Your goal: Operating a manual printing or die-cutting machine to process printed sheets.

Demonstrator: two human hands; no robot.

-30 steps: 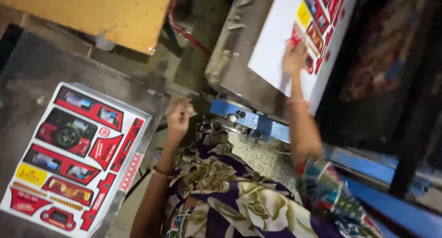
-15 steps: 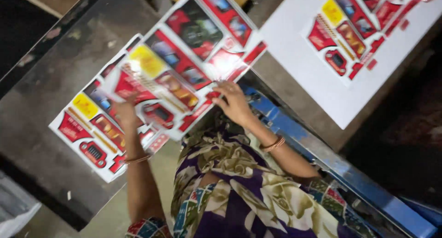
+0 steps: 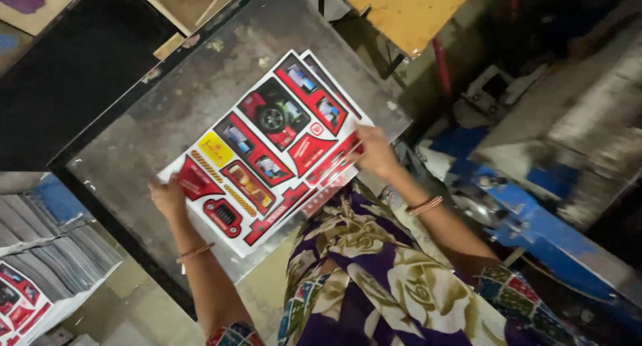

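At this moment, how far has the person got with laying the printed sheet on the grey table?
Done: the printed sheet lies flat on the grey table, on top of another sheet whose edge shows at the far end. In hand: the left hand presses one corner and the right hand pinches the opposite edge. Left: squaring the edges and letting go.

Printed sheet (image 3: 267,145) with red car pictures lay flat on grey metal tabletop (image 3: 167,112). Left hand (image 3: 167,195) pressed its lower left corner, right hand (image 3: 374,152) gripped its right edge. Stack of sheets (image 3: 47,272) stood lower left; blue machine (image 3: 535,219) at right.
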